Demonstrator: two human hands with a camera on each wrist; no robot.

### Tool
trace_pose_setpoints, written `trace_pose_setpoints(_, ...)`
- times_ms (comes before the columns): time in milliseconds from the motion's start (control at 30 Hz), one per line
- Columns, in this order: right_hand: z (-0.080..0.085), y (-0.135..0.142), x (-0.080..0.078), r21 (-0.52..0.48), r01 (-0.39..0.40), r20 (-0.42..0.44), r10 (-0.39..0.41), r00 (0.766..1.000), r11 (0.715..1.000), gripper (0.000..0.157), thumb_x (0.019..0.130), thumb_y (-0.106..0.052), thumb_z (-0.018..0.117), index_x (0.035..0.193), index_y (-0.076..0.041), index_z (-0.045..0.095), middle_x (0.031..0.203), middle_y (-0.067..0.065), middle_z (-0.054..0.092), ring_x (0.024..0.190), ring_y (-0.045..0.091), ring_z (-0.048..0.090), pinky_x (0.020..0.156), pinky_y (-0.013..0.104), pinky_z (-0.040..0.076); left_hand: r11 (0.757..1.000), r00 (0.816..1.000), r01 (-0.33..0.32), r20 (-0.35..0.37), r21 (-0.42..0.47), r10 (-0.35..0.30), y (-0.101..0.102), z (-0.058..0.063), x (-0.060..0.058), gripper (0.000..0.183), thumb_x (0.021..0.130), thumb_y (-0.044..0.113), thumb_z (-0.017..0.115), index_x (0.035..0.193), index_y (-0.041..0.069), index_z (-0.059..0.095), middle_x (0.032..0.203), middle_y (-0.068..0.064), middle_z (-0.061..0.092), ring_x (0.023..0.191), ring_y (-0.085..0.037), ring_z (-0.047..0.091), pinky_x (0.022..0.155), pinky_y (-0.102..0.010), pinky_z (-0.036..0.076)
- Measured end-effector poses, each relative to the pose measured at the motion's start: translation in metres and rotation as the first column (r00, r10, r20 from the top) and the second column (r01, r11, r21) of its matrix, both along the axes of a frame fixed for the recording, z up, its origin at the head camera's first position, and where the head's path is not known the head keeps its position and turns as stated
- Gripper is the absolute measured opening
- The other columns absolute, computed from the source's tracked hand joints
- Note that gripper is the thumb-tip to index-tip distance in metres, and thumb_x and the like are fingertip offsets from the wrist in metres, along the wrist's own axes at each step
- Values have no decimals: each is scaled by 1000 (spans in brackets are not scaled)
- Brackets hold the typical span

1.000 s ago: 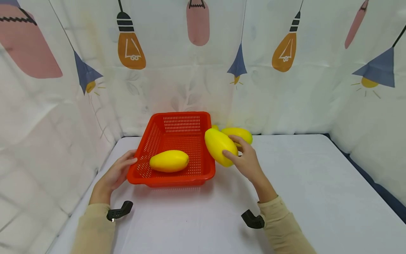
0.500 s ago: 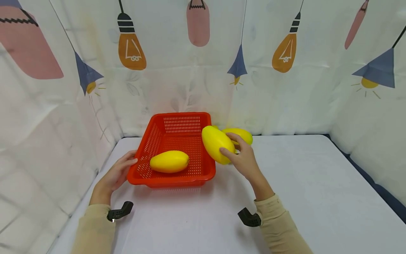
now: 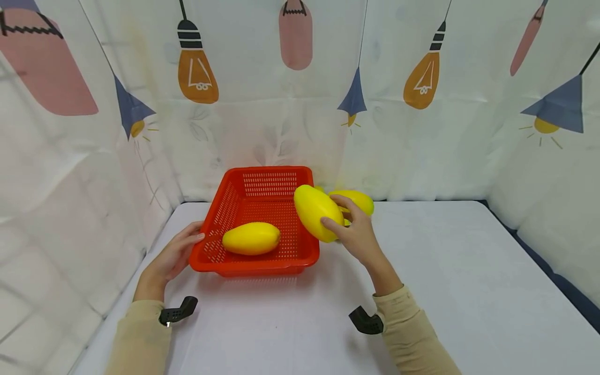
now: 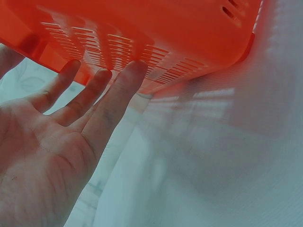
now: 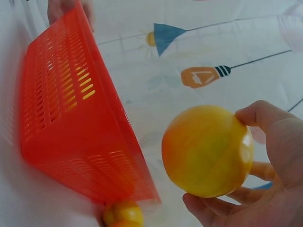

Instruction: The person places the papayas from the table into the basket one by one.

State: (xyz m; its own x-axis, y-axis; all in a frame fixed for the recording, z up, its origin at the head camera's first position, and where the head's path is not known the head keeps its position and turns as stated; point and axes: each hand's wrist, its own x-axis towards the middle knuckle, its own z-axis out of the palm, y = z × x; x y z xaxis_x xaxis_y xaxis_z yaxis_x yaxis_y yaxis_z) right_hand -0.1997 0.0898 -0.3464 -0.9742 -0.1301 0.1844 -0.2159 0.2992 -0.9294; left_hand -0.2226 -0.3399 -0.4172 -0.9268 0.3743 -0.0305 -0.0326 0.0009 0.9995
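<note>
My right hand (image 3: 352, 232) grips a yellow mango (image 3: 316, 212) and holds it in the air at the right rim of the red perforated basket (image 3: 234, 191). In the right wrist view the fingers curl round that mango (image 5: 207, 150) beside the basket's wall (image 5: 71, 127). A second yellow mango (image 3: 251, 238) lies inside the basket near its front. A third mango (image 3: 358, 200) lies on the table behind my right hand. My left hand (image 3: 175, 253) rests with straight fingers (image 4: 97, 101) against the basket's left side (image 4: 156, 33).
The white table (image 3: 450, 271) is walled by a curtain printed with lamps (image 3: 290, 99) on three sides, close behind the basket. Black wrist mounts (image 3: 178, 312) sit on both beige sleeves. A further yellow fruit (image 5: 123, 214) shows low beneath the basket in the right wrist view.
My right hand has carried the mango a little to the left and up, towards the basket's right rim. The left hand and the basket have stayed put.
</note>
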Motion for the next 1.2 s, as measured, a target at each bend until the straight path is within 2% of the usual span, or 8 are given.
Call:
trace_pose_setpoints(367,3,-9,0,22,-17,-26,18,999,1000,57,87,-35,69,139,-23,48,141,4,46,122,31,52,83,42,58,1000,1000,-6,2,-6,6,-1,0,0,39,104,24,38,142,15,33,127,3,50,105,-8,62,86,-28,56)
trace_pose_setpoints(900,5,-20,1,45,-13,-36,15,999,999,55,87,-33,69,138,-22,49,139,4,48,121,30,53,85,42,57,999,1000,-24,13,-32,25,-1,0,0,38,104,25,38,141,17,34,127,5,50,105,-7,62,87,-28,55)
trace_pose_setpoints(1200,5,-23,-1,50,-28,-31,29,999,998,55,87,-34,69,137,-23,50,139,2,49,121,29,54,88,42,56,1000,1000,-5,1,-14,5,-1,-1,-1,38,105,23,37,141,14,34,125,4,51,104,-7,62,87,-27,55)
